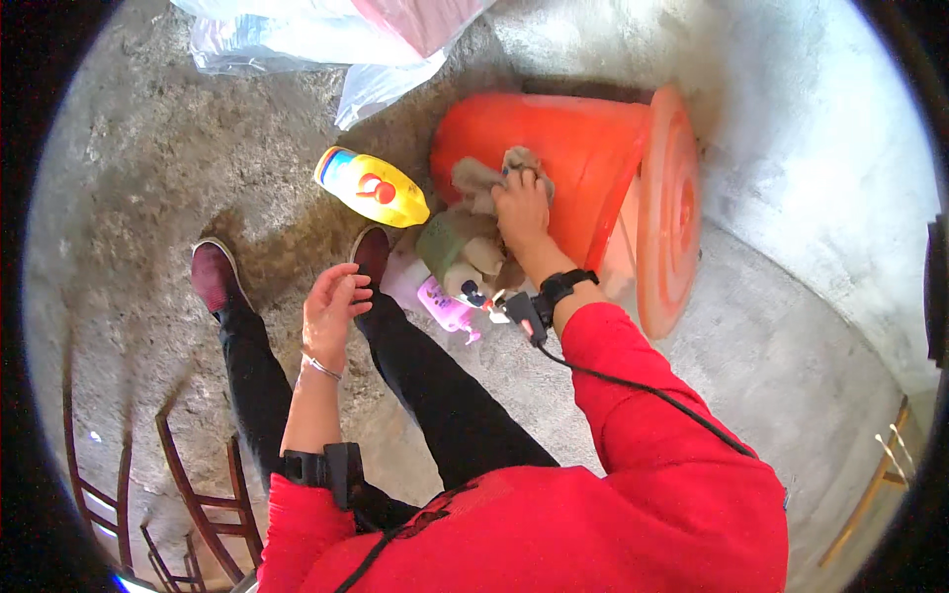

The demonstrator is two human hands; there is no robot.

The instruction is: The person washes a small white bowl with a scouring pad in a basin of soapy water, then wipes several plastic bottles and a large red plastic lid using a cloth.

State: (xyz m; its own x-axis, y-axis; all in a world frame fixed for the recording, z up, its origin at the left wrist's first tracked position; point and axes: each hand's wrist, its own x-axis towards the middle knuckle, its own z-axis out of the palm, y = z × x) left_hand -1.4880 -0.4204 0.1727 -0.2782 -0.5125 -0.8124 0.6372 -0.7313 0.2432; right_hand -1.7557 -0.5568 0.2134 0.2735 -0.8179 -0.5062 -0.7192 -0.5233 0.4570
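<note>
My right hand is closed on a crumpled grey-beige cloth, pressed near the side of a large orange plastic bucket. A round orange lid sits at the bucket's wide end, with a gap showing a pale inside. Nothing is in my left hand; its fingers are loosely bent and apart, over the floor near my shoe. Between my hands are a pink pump bottle and a cluster of green and beige items, partly shaded, their kind unclear. A yellow bottle with a red mark lies beyond my left hand.
Clear plastic bags with pale and pink contents lie at the far left. A grey wall rises behind the bucket. Dark wooden furniture frames stand at the lower left, and a wooden piece at the lower right.
</note>
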